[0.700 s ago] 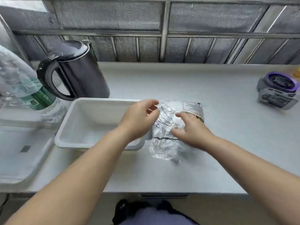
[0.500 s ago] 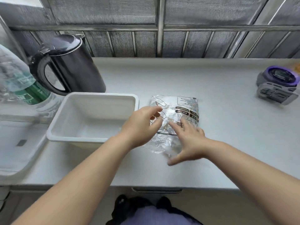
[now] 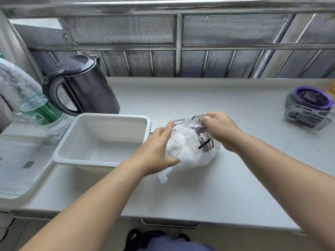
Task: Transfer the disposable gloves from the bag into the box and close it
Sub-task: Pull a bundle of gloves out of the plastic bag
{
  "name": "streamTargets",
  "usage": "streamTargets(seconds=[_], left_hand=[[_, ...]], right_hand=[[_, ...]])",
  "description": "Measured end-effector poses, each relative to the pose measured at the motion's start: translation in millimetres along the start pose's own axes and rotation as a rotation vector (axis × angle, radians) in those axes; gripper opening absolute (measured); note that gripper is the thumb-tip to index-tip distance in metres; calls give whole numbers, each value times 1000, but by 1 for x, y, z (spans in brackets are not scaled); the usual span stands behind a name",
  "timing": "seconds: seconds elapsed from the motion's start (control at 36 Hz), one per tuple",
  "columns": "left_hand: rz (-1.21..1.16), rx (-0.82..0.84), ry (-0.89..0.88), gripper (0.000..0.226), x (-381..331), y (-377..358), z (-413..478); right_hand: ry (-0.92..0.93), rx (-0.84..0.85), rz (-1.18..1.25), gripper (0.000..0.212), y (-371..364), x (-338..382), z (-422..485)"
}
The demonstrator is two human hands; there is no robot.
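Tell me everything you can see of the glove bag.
The bag is clear plastic with black print, bulging with crumpled white gloves. It sits bunched up over the grey counter, right of the open white box. The right hand pinches its top edge; the left hand presses flat against its left side. A white wisp pokes out at its lower left.

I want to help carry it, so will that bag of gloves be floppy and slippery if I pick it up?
Probably floppy: the bag bulges and crumples where the right hand pinches its top. Likely light, since it looks stuffed with thin white gloves. Its shiny plastic may be slippery, so use both hands.
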State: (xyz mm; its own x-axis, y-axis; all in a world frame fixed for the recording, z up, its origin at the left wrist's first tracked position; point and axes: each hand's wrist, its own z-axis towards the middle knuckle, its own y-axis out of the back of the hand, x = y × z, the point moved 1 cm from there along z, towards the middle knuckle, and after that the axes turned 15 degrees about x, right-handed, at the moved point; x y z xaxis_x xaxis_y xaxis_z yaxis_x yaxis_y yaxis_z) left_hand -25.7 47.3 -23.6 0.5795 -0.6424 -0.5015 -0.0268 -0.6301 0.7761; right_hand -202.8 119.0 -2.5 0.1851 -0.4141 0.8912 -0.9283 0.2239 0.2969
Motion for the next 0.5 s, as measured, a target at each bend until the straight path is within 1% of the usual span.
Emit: streamTargets(seconds=[0.06,0.11,0.14,0.22,0.25,0.31,0.33,0.36,0.39,0.42,0.44,0.47,0.5], left_hand=[[-29,-148,-7,68,2,6,5],[-73,-370,-9,44,7,14,9],[-88,-476,2,36,10,20,10],[-107,-770,0,26,12,32,8],[-72,-856,-39,24,10,32,6],[54,-935,-166,27,2,27,3],[118,-901,-237,30,-5,20,1],[165,-800,-286,27,-11,12,0],[199,-647,-289,19,-18,5,1],[217,-483,-239,14,-19,-2,5],[204,-332,-156,22,-17,-9,12],[224,-221,-108,29,-13,-16,19],[285,-174,-116,29,-10,-18,22]], right_hand=[[22,42,99,26,1,9,1],[19,94,187,24,2,17,1],[8,112,209,21,3,18,3],[-54,104,229,14,6,14,11],[-75,84,244,13,6,11,13],[-91,72,289,14,6,7,18],[-90,75,306,15,5,5,20],[-84,74,319,16,5,4,23],[-72,65,325,17,5,3,25],[-57,49,321,17,6,2,26],[-46,30,302,17,7,1,28],[-29,3,266,18,9,0,30],[0,-26,211,19,10,-1,29]])
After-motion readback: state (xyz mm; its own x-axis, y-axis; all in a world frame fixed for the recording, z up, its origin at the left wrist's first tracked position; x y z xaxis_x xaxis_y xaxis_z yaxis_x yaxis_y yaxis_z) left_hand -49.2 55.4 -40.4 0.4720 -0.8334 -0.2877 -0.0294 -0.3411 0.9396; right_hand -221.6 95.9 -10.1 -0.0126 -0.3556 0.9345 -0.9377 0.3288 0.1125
